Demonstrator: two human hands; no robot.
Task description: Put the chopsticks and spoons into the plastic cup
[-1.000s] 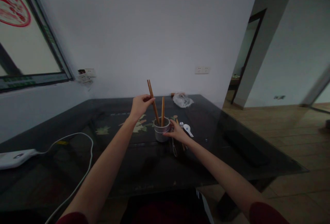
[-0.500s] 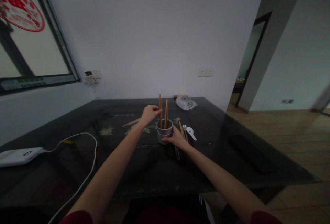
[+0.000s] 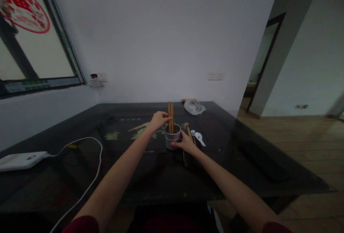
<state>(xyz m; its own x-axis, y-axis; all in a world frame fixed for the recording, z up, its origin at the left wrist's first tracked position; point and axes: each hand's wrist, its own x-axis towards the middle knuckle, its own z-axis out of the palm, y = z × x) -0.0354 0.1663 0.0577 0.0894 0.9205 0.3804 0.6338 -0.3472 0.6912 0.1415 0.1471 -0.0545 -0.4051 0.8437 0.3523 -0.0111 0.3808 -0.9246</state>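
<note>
A grey metal-looking cup stands upright on the dark table, with several wooden chopsticks standing in it. My left hand pinches chopsticks at the left of the bunch, above the rim. My right hand is wrapped round the cup's right side, thumb across its front. Just right of that hand lie a white spoon, a small metal spoon and more chopsticks. A looped wire end shows below my right wrist; the rest of that tool is hidden.
A crumpled clear plastic bag lies at the table's back edge. On the left, a white device trails a white cable over the table. A dark flat object lies on the right. A wall rises behind the table.
The chopsticks in my left hand have come down and to the right, closer against the others in the cup. My right hand keeps its hold on the cup.
</note>
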